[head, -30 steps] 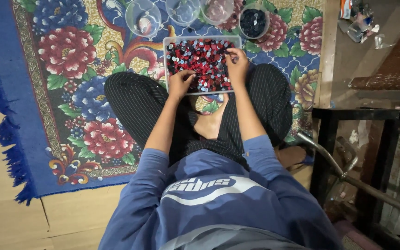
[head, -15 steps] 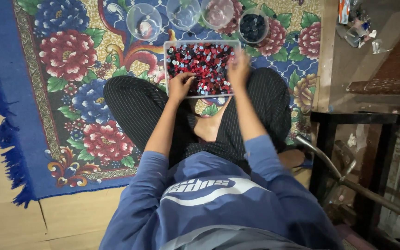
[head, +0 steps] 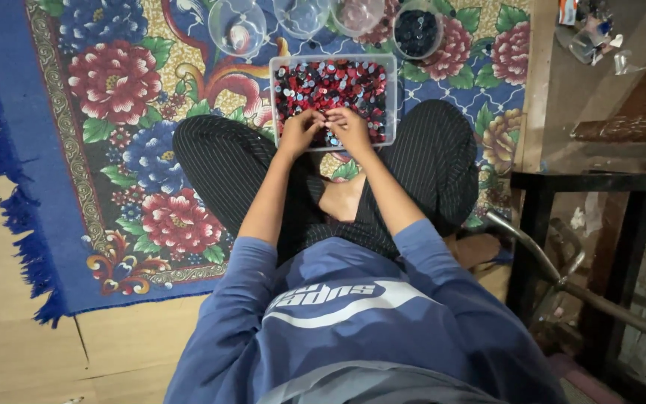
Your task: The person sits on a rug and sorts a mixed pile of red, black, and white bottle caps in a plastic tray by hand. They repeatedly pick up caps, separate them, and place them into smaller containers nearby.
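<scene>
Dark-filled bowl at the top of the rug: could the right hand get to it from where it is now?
Probably yes. The right hand is in the tray of red and blue pieces, the dark-filled bowl sits just beyond the tray's far right corner, and nothing lies between.

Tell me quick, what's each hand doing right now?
Left hand: fingers curled over the tray of buttons; any hold cannot be told.
Right hand: the same.

Floral rug [head: 114,150] covers the wooden floor [head: 16,344]. On the rug: a clear tray [head: 392,97] of red and dark pieces under the hands, four round clear bowls [head: 238,26] just beyond it.
</scene>
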